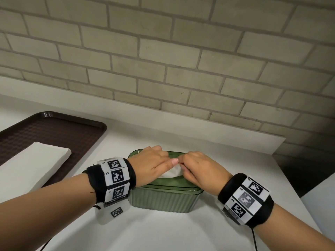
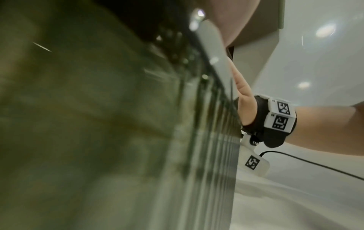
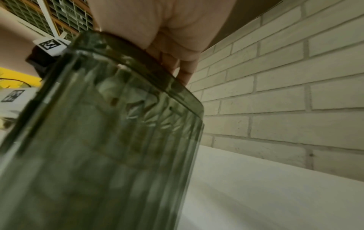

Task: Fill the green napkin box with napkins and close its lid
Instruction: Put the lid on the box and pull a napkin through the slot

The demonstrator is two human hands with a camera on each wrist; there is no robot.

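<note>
The green ribbed napkin box point(image 1: 163, 198) stands on the white counter in front of me with its lid point(image 1: 174, 187) down on top. A white napkin point(image 1: 172, 172) pokes up through the lid's opening. My left hand point(image 1: 168, 160) lies over the box's top left, fingers curled over the far edge and thumb stretched toward the napkin. My right hand point(image 1: 183, 167) pinches the napkin's top with curled fingers. In the right wrist view the box point(image 3: 98, 140) fills the frame, with my curled fingers point(image 3: 187, 73) above its rim. The left wrist view shows the blurred box wall point(image 2: 98, 124).
A dark brown tray point(image 1: 54, 127) sits at the left with a stack of white napkins point(image 1: 36, 160) on it. A brick wall point(image 1: 181, 60) runs along the counter's back. The counter's right edge point(image 1: 290, 178) drops to a dark gap.
</note>
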